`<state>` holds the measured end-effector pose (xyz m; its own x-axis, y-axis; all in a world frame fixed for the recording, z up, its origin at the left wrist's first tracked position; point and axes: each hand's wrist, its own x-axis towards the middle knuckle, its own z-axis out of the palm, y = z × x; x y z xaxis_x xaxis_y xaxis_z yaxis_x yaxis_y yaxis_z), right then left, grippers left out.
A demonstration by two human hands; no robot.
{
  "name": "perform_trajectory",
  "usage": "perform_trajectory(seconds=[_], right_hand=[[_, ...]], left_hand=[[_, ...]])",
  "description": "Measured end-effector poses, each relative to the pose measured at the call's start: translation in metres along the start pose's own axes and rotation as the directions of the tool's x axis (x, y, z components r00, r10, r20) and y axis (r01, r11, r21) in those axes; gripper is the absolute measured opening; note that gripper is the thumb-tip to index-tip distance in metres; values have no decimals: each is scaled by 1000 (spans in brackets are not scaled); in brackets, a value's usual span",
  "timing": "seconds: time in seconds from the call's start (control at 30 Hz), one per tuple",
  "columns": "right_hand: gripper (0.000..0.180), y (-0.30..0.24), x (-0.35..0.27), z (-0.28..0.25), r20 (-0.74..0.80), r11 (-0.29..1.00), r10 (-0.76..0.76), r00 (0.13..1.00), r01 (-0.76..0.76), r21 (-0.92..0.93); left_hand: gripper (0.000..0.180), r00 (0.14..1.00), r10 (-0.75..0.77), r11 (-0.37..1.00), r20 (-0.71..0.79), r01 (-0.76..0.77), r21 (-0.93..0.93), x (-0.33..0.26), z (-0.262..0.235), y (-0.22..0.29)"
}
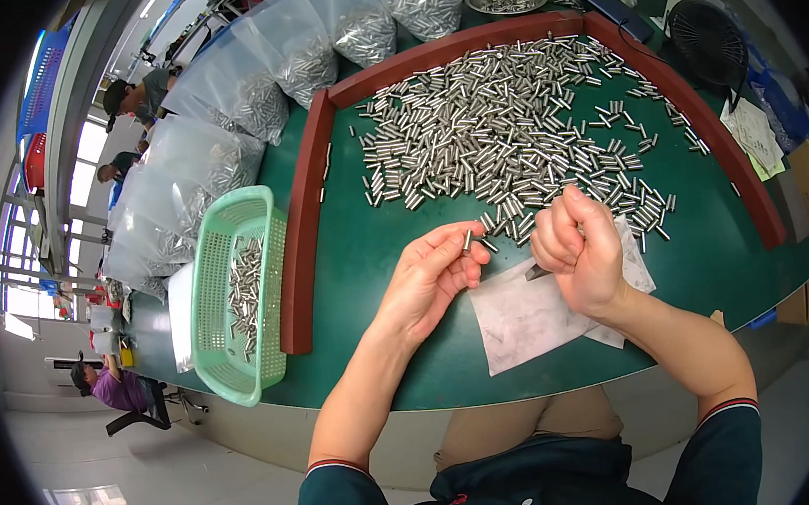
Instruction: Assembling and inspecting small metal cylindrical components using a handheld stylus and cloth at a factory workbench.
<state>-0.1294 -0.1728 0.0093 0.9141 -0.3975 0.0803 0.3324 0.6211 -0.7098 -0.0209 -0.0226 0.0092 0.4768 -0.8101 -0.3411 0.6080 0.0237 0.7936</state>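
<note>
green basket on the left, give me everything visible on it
The green basket is a light mint, rectangular plastic tray with perforated mesh walls and a rolled rim. It sits flat at the left edge of the green table, just outside the red-brown border strip, next to clear bags of metal parts. A loose batch of small metal pins lies inside. Neither hand touches it.

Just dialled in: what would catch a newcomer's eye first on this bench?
The big spread of small metal pins across the green table, fenced by a red-brown frame. Near the front edge, the left hand pinches one pin upright while the right hand is closed above a sheet of paper. A green basket sits left.
</note>
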Motion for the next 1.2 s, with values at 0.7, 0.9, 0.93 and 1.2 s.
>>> perform_trajectory(seconds=[0.7,0.9,0.93,1.2], right_hand=[[43,-2,4,-2,-15,1000,28,999,-28,2],[44,-1,4,-4,-26,998,54,998,-53,27],[44,-1,4,-4,-35,997,63,997,-62,36],[45,-2,5,1,-45,997,70,997,-70,-14]], left_hand=[[6,843,471,99,259,-342,935,7,7,-8],[9,991,133,969,16,-133,207,2,-1,3],[9,994,104,984,16,-106,145,3,-4,2],[22,999,31,999,-43,-30,32,3,-6,5]])
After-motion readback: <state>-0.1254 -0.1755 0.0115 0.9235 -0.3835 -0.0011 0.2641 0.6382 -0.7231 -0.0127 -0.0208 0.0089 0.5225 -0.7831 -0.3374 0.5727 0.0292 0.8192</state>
